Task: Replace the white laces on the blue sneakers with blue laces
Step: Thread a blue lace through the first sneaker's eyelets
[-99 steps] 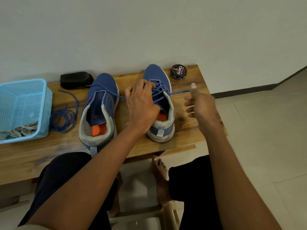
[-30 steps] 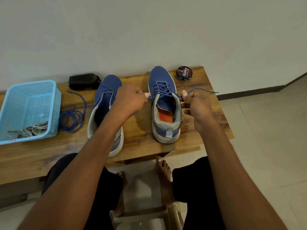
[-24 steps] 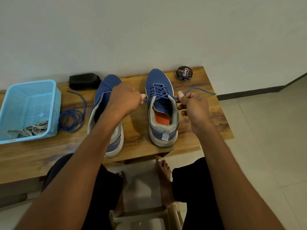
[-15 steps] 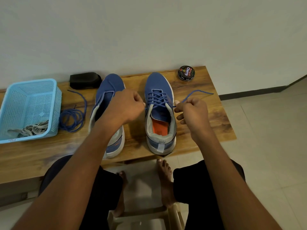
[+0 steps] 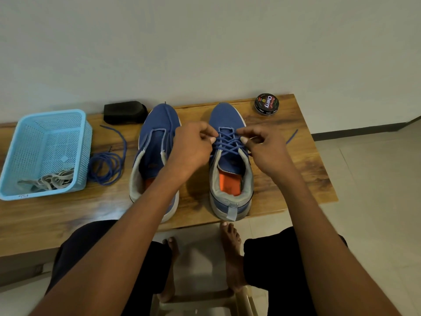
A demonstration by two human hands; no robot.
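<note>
Wooden bench (image 5: 296, 169) carries both sneakers: my left hand (image 5: 193, 147) and right hand (image 5: 264, 147) pinch the blue lace (image 5: 227, 143) threaded on the right sneaker (image 5: 230, 160); the left sneaker (image 5: 155, 151) looks unlaced, its coiled lace (image 5: 107, 163) beside it.

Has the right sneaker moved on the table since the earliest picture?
Yes. The right sneaker has slid toward the table's near edge, away from the polish tin.

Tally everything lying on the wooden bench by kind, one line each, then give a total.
Blue sneakers: 2
Loose blue lace coil: 1
Light blue basket with the old white laces: 1
Black shoe brush: 1
Polish tin: 1
Total: 6
</note>
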